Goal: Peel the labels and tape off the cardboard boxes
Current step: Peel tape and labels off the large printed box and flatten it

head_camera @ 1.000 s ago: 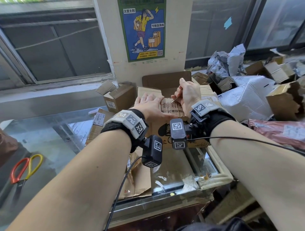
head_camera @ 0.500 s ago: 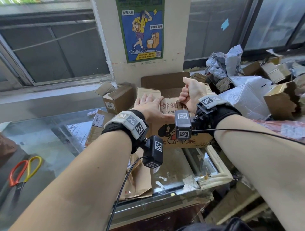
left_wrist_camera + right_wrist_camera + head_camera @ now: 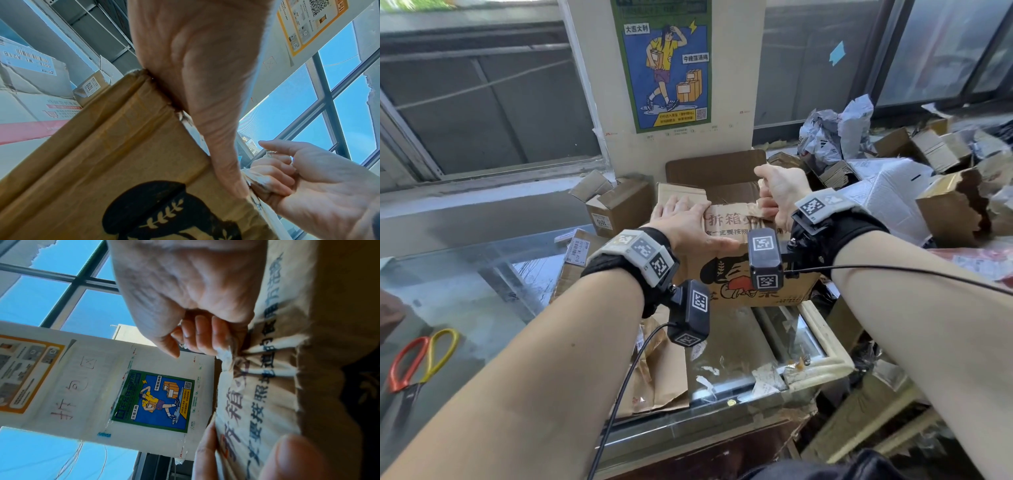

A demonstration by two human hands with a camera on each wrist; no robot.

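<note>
Box [image 3: 753,274] sits on the glass counter [image 3: 482,308]. Left hand [image 3: 688,222] lies flat on its top, pinning it, while right hand [image 3: 780,195] is fisted around the bunched tape [image 3: 246,360] just behind. Pull low and steady so it doesn't tear.

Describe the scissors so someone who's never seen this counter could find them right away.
Start at the blue poster on the pillar, then drop to the glass counter below it. The scissors lie flat near its left edge, well left of the printed box under both hands. One handle loop is red, the other yellow, the only bright thing among brown cardboard.
</note>
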